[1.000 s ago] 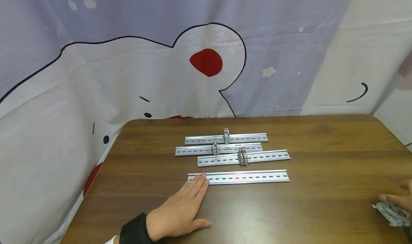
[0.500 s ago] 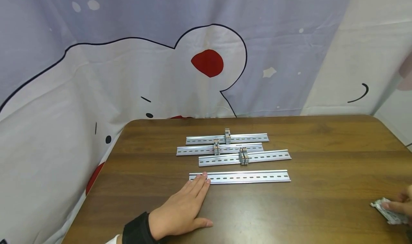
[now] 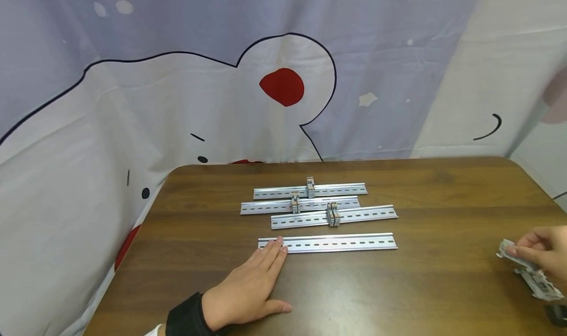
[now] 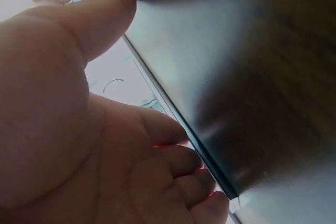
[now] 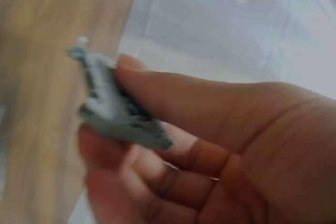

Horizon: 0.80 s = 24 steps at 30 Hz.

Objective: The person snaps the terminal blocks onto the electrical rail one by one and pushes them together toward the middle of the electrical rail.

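Observation:
Four fingers of my left hand (image 3: 248, 291) lie straight over the left end of a slotted metal DIN rail (image 3: 341, 243), the nearest of the rails in the head view. In the left wrist view the rail (image 4: 178, 119) runs along those fingertips. At the right edge of the head view, my right hand (image 3: 545, 251) pinches a grey DIN-rail terminal block (image 3: 504, 249) between thumb and fingers, raised over the table. The right wrist view shows this block (image 5: 107, 98) blurred. Below that hand, more grey terminal blocks (image 3: 539, 285) lie on the wood.
Behind the front rail lie a rail (image 3: 376, 213) with terminal blocks (image 3: 333, 214), a middle rail (image 3: 266, 207) with blocks (image 3: 295, 202), and a back rail (image 3: 274, 193) with a block (image 3: 310, 187). A dark object (image 3: 556, 314) sits at the lower right. A printed curtain (image 3: 177, 109) hangs behind the table.
My right hand has picked a terminal block off the grey pieces at the right and lifted it up and away from them. My left hand stays on the front rail.

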Each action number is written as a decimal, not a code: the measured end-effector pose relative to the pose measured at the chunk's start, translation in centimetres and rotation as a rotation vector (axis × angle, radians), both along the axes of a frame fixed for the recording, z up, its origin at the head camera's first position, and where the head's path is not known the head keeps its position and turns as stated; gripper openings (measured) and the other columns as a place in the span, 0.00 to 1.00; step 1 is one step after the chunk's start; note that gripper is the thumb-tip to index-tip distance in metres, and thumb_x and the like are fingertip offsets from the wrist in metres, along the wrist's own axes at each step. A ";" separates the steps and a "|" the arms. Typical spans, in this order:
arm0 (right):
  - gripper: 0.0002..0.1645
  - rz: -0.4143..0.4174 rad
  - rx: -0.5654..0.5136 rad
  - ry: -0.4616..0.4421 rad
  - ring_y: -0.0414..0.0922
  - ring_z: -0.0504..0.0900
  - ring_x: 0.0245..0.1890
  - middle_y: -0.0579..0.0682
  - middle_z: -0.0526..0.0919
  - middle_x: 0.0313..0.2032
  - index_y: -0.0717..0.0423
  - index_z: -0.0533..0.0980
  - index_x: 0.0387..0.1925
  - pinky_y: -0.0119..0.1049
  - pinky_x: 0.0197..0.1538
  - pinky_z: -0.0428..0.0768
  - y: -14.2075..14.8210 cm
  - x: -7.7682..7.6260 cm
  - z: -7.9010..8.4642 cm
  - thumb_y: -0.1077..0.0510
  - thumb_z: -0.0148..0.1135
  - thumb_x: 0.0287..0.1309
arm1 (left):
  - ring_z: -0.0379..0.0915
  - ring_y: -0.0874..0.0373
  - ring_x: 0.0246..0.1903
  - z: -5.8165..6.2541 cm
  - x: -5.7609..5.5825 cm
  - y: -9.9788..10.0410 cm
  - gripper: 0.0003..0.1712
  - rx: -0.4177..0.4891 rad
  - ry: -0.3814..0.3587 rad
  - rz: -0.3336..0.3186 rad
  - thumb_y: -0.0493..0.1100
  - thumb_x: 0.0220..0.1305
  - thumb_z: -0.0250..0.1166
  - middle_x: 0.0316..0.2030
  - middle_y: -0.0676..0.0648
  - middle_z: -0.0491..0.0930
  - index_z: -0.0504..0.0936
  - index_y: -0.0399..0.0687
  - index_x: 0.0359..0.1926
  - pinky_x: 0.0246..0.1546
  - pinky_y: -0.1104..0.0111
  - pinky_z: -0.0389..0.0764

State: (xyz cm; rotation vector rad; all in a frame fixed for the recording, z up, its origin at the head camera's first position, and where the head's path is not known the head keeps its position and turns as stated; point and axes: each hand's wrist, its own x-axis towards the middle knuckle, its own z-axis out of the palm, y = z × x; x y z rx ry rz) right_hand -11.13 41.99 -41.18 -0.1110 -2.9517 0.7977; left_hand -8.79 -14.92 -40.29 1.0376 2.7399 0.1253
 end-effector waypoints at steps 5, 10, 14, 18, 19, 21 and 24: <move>0.10 0.113 0.055 0.071 0.33 0.73 0.13 0.40 0.79 0.17 0.64 0.79 0.27 0.28 0.17 0.74 -4.4 -0.9 3.4 0.61 0.71 0.53 | 0.40 0.45 0.75 0.0 0.0 -0.2 0.58 -0.011 0.009 -0.002 0.74 0.62 0.52 0.75 0.35 0.43 0.51 0.34 0.74 0.71 0.52 0.55; 0.11 0.197 0.103 0.037 0.31 0.78 0.17 0.39 0.83 0.21 0.55 0.81 0.30 0.29 0.21 0.76 -8.0 -1.6 5.6 0.52 0.72 0.53 | 0.39 0.46 0.75 0.1 -0.1 -0.2 0.57 -0.014 -0.005 -0.003 0.74 0.62 0.52 0.76 0.36 0.42 0.50 0.35 0.75 0.71 0.52 0.55; 0.09 0.271 0.053 0.052 0.32 0.80 0.19 0.39 0.83 0.23 0.53 0.81 0.31 0.30 0.22 0.76 -10.7 -2.2 6.2 0.54 0.73 0.52 | 0.39 0.45 0.75 0.1 -0.1 -0.1 0.57 -0.012 -0.001 -0.005 0.73 0.62 0.52 0.76 0.36 0.42 0.50 0.35 0.75 0.71 0.52 0.56; 0.10 0.345 0.021 0.127 0.30 0.78 0.21 0.39 0.83 0.24 0.54 0.81 0.34 0.29 0.24 0.76 -13.6 -3.0 5.6 0.57 0.74 0.50 | 0.40 0.45 0.75 0.1 -0.1 0.0 0.57 -0.009 -0.005 -0.002 0.73 0.62 0.53 0.76 0.35 0.42 0.50 0.35 0.75 0.71 0.52 0.56; 0.11 0.368 0.009 0.144 0.29 0.78 0.21 0.38 0.83 0.24 0.55 0.81 0.36 0.29 0.24 0.75 -14.4 -3.2 5.3 0.58 0.74 0.50 | 0.40 0.45 0.75 0.1 -0.1 -0.1 0.57 -0.009 -0.004 -0.002 0.73 0.62 0.53 0.76 0.35 0.42 0.50 0.35 0.75 0.71 0.52 0.55; 0.16 0.405 0.013 0.190 0.29 0.76 0.22 0.37 0.81 0.24 0.55 0.80 0.42 0.28 0.25 0.75 -15.7 -3.6 4.7 0.60 0.73 0.50 | 0.40 0.45 0.75 0.1 -0.1 -0.1 0.58 -0.006 0.002 -0.004 0.73 0.61 0.54 0.75 0.35 0.43 0.51 0.34 0.74 0.71 0.52 0.56; 0.21 0.444 0.027 0.223 0.29 0.73 0.23 0.36 0.78 0.23 0.56 0.79 0.49 0.28 0.25 0.72 -17.2 -4.0 4.0 0.64 0.70 0.50 | 0.40 0.45 0.75 0.0 -0.1 -0.2 0.58 -0.007 0.009 -0.007 0.74 0.61 0.53 0.75 0.35 0.43 0.51 0.34 0.74 0.71 0.53 0.55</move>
